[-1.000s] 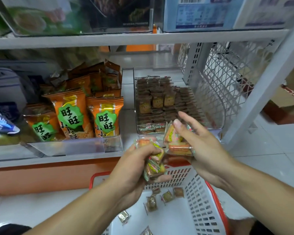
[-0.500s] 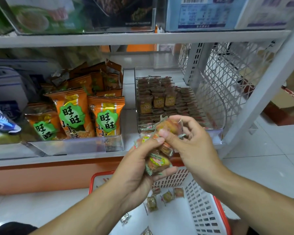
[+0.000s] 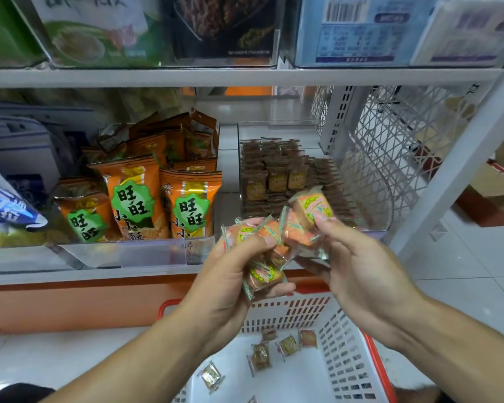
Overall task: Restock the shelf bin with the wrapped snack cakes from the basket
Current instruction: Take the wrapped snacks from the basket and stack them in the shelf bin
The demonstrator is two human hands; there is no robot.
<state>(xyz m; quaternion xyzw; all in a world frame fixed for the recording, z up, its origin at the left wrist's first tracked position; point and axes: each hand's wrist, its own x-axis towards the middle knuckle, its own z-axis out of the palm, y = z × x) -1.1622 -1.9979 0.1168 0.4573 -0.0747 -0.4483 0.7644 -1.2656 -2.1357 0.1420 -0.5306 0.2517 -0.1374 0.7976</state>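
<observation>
A few wrapped snack cakes (image 3: 261, 354) lie in the white basket (image 3: 349, 365) below the fingers. The left hand (image 3: 230, 274) grips a clutch of cakes (image 3: 262, 271); the right hand (image 3: 358, 269) pinches two cakes (image 3: 309, 219). Beyond the fingertips sits the clear shelf bin (image 3: 370, 225) of brown cakes; left of them, orange bags (image 3: 131, 199) reading 旺旺.

Orange snack cakes (image 3: 310, 212) wear yellow-green labels; the basket (image 3: 349, 370) is white (red-rimmed); orange bags (image 3: 189, 205) carry green bursts.
</observation>
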